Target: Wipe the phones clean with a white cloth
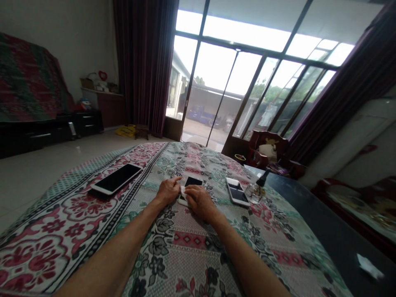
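A white-framed phone [194, 181] with a dark screen lies on the patterned tablecloth in front of me. My left hand [168, 191] grips its left edge, the fingertips partly hidden. Over the lower part of the screen lies my right hand [201, 203], fingers bent and pressed down on a small white cloth [182, 191] that shows at their left side. Most of that cloth is covered, so whether it is fabric or tissue I cannot tell. To the right rests a second white phone [237, 192], beside a see-through spray bottle [256, 192] with a black nozzle.
A larger white tablet [116, 179] lies at the left on the tablecloth [192, 235]. Along the right, a dark tabletop [312, 218] carries a crumpled white tissue [369, 266]. Beyond the table stand a wooden chair [267, 144] and glass doors [216, 95].
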Motion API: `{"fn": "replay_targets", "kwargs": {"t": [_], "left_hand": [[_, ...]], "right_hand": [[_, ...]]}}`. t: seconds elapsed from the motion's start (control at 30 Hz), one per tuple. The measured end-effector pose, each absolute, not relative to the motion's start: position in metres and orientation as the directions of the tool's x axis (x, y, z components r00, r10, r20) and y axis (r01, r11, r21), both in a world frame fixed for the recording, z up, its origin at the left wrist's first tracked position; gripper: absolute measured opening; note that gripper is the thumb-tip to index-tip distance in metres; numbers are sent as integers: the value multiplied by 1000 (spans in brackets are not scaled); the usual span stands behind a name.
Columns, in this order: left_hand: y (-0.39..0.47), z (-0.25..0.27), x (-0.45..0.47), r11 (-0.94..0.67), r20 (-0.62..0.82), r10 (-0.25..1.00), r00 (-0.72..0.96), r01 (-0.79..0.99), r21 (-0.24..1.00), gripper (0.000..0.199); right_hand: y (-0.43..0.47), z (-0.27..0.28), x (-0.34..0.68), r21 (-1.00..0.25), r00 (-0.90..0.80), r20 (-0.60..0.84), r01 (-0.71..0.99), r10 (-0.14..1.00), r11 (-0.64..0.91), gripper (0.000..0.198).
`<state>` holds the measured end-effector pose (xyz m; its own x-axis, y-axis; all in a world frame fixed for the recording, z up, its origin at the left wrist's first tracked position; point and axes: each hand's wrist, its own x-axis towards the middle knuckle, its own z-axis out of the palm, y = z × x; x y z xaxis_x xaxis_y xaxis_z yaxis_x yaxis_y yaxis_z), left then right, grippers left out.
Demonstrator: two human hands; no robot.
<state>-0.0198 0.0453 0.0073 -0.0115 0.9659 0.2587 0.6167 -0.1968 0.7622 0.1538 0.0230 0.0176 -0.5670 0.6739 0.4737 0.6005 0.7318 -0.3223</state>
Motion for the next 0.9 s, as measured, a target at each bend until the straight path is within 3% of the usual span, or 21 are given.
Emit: {"fn": "replay_targets", "kwargs": {"t": [0.47, 0.63, 0.9], "left_hand": [[47, 5, -16, -154, 222, 974, -48, 580, 800, 47], [49, 3, -17, -136, 189, 981, -41, 548, 825, 48], [48, 6, -16, -130, 181, 982, -45, 528, 839, 47]], "right_hand": [[107, 31, 156, -238, -520, 380, 744, 765, 624, 18], [87, 29, 157, -218, -586, 392, 690, 709, 690, 20], [11, 25, 169, -325, -683, 450, 475, 576, 818, 26]]}}
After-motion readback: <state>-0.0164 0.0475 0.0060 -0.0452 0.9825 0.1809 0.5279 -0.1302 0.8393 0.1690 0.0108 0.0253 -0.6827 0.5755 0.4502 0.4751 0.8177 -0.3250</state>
